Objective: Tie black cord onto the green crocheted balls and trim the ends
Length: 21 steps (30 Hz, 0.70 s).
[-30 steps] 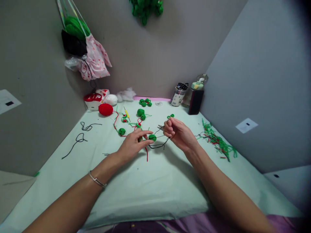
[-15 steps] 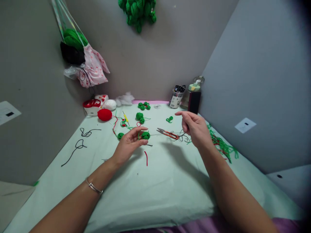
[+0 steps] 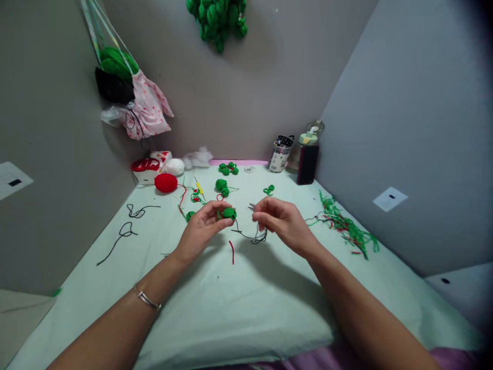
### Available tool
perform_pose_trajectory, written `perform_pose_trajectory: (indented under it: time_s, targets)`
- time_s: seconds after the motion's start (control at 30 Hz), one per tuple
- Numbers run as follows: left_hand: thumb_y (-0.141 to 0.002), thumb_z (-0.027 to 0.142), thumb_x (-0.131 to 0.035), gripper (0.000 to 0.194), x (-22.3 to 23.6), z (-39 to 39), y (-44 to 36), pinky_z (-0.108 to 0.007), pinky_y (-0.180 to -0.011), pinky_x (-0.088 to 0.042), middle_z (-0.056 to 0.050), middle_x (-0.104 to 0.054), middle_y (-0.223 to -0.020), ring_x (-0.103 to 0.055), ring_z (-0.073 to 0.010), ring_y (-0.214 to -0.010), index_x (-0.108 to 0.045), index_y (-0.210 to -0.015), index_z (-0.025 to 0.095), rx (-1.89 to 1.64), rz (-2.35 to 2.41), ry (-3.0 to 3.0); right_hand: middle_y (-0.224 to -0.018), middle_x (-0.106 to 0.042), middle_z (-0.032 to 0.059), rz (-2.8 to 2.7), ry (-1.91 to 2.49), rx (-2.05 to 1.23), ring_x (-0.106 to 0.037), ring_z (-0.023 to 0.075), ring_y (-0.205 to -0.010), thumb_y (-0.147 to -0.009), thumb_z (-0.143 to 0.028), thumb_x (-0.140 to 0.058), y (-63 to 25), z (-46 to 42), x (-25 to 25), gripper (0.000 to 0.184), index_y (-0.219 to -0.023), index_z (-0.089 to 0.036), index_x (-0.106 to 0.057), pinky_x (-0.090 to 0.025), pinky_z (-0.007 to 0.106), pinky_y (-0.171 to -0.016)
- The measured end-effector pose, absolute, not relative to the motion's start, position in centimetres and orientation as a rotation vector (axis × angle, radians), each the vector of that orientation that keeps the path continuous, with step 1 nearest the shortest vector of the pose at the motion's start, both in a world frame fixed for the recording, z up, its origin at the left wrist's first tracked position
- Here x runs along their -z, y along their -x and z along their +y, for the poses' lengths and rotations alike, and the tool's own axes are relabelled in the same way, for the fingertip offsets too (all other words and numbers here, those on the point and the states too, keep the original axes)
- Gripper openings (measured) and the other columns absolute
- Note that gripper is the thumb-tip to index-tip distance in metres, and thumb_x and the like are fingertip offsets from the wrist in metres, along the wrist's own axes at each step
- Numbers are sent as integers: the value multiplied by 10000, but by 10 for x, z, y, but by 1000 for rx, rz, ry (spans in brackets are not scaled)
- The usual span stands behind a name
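A small green crocheted ball (image 3: 229, 213) is pinched between the thumb and fingers of my left hand (image 3: 208, 222). My right hand (image 3: 279, 218), fingers closed together, is a short way to the right of it. Black thread (image 3: 252, 237) hangs slack from the ball, loops over the table and runs up to my right fingertips; whether a needle is there too is hidden. Behind that hand lie scissors, with only the blade tips (image 3: 251, 206) showing. A short red yarn piece (image 3: 231, 252) lies below the ball.
Green crocheted pieces (image 3: 222, 186), a yellow-handled hook (image 3: 199, 186) and a red yarn ball (image 3: 166, 183) lie farther back. Yarn scraps (image 3: 348, 226) heap at right. A pen cup (image 3: 279, 155) and dark phone (image 3: 308, 164) stand by the wall. Black threads (image 3: 125, 234) lie at left.
My right hand has come left and down, close to the ball, and now covers most of the scissors. The thread, stretched before, has gone slack. My left hand stays nearly in place, the ball slightly turned.
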<state>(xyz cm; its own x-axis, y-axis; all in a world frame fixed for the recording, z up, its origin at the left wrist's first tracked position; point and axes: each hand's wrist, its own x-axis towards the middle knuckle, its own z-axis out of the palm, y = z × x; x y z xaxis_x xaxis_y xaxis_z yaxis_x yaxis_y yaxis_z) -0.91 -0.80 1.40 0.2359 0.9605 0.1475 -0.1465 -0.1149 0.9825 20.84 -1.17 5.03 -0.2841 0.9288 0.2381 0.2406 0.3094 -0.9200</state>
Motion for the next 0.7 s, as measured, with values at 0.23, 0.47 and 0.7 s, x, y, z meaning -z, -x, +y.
perform_pose_trajectory:
  time_s: [0.23, 0.47, 0.7]
  targets:
    - [-782, 262, -787, 294, -11, -9, 9, -309, -916, -497, -44, -698, -1028, -635, -181, -993, -676, -1049, 206, -1233, 878, -1386, -761, -622, 27, -1953, 1058, -725, -545, 138, -671, -906, -251, -656, -200, -21, -46, 119, -844, -213, -750, -378, 286, -624]
    - [-756, 235, -799, 287, -8, -9, 7, -311, -889, -528, -38, -704, -1012, -653, -169, -962, -669, -1010, 200, -1307, 853, -1396, -716, -596, 7, -2070, 1091, -667, -530, 126, -672, -910, -153, -624, -195, -22, -44, 125, -853, -176, -732, -386, 274, -661]
    - [-731, 202, -808, 275, -10, -11, 5, -297, -820, -550, -20, -692, -942, -664, -153, -878, -663, -964, 188, -1337, 880, -1379, -740, -638, 7, -2025, 1074, -637, -539, 117, -672, -888, -109, -624, -189, -22, -38, 119, -823, -167, -705, -391, 250, -634]
